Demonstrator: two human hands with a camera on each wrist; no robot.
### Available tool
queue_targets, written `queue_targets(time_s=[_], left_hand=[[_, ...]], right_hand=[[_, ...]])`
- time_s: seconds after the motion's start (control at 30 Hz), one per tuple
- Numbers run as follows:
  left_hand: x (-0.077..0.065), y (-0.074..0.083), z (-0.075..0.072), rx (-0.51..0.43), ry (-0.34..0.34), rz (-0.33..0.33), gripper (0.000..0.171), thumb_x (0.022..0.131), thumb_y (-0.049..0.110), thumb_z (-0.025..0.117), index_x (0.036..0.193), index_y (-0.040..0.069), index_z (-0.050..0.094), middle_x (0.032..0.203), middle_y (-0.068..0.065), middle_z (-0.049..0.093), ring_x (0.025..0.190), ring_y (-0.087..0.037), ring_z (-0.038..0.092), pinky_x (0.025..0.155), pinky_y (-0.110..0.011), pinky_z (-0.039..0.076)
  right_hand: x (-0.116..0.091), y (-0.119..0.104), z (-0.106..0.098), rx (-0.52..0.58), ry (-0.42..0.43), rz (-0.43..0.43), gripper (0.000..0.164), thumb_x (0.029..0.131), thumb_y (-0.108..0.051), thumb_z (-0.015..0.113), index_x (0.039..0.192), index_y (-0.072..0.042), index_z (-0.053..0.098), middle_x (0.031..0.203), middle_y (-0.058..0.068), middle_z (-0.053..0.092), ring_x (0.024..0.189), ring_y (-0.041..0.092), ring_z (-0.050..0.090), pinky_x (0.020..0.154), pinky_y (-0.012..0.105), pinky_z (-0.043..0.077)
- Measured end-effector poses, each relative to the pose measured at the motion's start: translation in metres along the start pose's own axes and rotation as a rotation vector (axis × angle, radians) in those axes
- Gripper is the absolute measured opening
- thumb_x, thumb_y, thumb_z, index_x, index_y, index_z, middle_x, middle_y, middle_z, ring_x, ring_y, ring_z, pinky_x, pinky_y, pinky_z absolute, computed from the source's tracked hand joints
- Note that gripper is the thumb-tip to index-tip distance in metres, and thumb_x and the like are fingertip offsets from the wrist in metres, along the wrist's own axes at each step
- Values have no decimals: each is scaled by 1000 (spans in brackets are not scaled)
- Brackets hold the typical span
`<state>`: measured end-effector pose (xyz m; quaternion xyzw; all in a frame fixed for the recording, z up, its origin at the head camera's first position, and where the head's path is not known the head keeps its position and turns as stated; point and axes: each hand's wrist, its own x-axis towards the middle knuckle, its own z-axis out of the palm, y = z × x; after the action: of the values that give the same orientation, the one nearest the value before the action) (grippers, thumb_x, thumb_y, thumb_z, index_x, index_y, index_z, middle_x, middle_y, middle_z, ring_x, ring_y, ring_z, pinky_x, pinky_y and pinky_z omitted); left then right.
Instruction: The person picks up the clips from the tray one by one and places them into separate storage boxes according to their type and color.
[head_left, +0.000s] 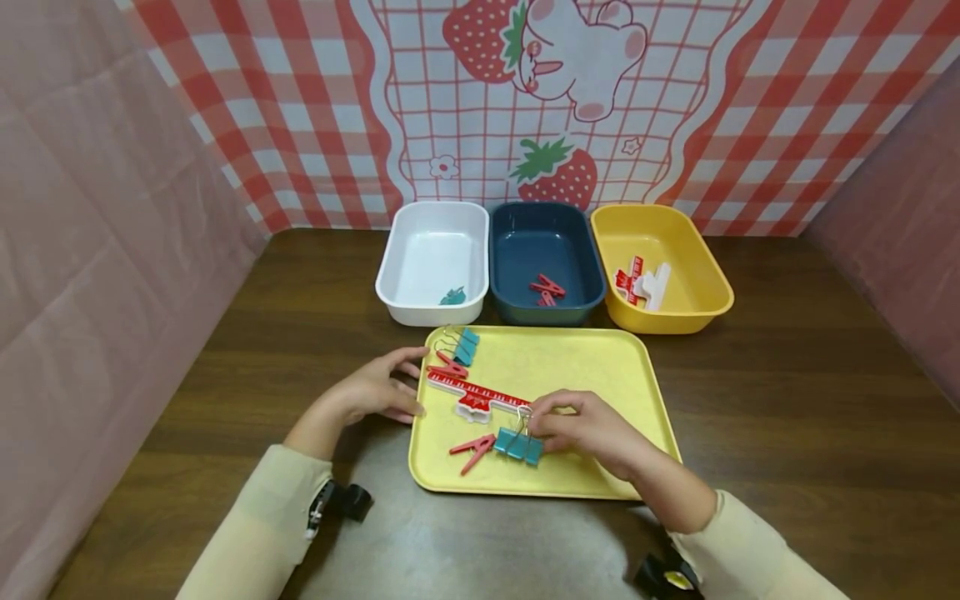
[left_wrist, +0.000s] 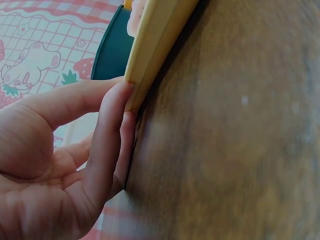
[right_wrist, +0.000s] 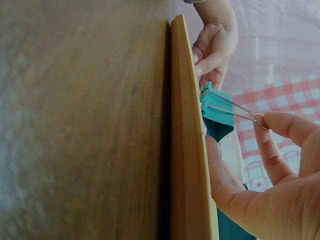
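Note:
My right hand [head_left: 585, 429] pinches the wire handles of a teal binder clip [head_left: 517, 447] over the front half of the yellow tray [head_left: 585, 358]. In the right wrist view the clip's teal body [right_wrist: 216, 107] is close to the tray rim. My left hand [head_left: 375, 387] touches the tray's left edge with its fingertips. A pink clothespin [head_left: 474, 452] lies left of the pinched clip. Behind it are a long red and white bag clip [head_left: 487, 393], another clothespin [head_left: 447, 367] and a second teal binder clip [head_left: 466, 347] at the back left corner.
Behind the tray stand three bins in a row. The white bin [head_left: 431, 315] has a teal clip inside, the dark blue bin [head_left: 547, 315] has pink clothespins, and the yellow bin [head_left: 667, 322] has red and white bag clips. A checked cloth [head_left: 322, 125] hangs behind them.

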<state>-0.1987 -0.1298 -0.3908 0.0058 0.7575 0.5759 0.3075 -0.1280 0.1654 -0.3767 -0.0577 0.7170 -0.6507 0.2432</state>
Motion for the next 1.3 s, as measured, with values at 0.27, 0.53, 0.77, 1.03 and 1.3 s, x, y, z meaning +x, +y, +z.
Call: queue_targets(time_s=[0.27, 0.53, 0.77, 1.03, 1.3], left_hand=[[1, 0, 0, -1, 4, -4, 86, 72, -16, 69, 144, 13, 31, 124, -19, 37, 93, -26, 59, 69, -37, 59], [1, 0, 1, -4, 5, -8, 86, 72, -16, 69, 144, 14, 31, 125, -19, 37, 93, -26, 59, 69, -37, 59], [1, 0, 1, -5, 6, -5, 86, 72, -17, 69, 144, 13, 31, 124, -19, 37, 93, -26, 59, 69, -37, 59], [0, -1, 0, -23, -14, 16, 87, 72, -18, 67, 144, 11, 28, 124, -20, 36, 93, -26, 59, 70, -38, 59], [0, -2, -1, -34, -24, 35, 87, 72, -20, 65, 145, 9, 27, 124, -21, 36, 92, -26, 58, 69, -38, 59]], right_hand=[[2, -1, -8, 147, -24, 15, 12, 90, -10, 57, 91, -5, 67, 100, 10, 61, 86, 18, 62, 79, 35, 56], [5, -5, -11, 181, -8, 42, 11, 91, -14, 58, 91, -9, 67, 92, 5, 64, 86, 16, 62, 81, 36, 55], [6, -8, -12, 196, 29, 37, 13, 92, -13, 56, 88, -13, 68, 96, 5, 63, 86, 16, 62, 81, 35, 55], [12, -11, -12, 213, 60, 18, 13, 92, -13, 56, 84, -14, 67, 92, 5, 64, 84, 15, 63, 80, 33, 55], [18, -17, -12, 214, 99, 44, 13, 92, -14, 58, 83, -14, 66, 90, 3, 64, 84, 15, 64, 80, 33, 56]])
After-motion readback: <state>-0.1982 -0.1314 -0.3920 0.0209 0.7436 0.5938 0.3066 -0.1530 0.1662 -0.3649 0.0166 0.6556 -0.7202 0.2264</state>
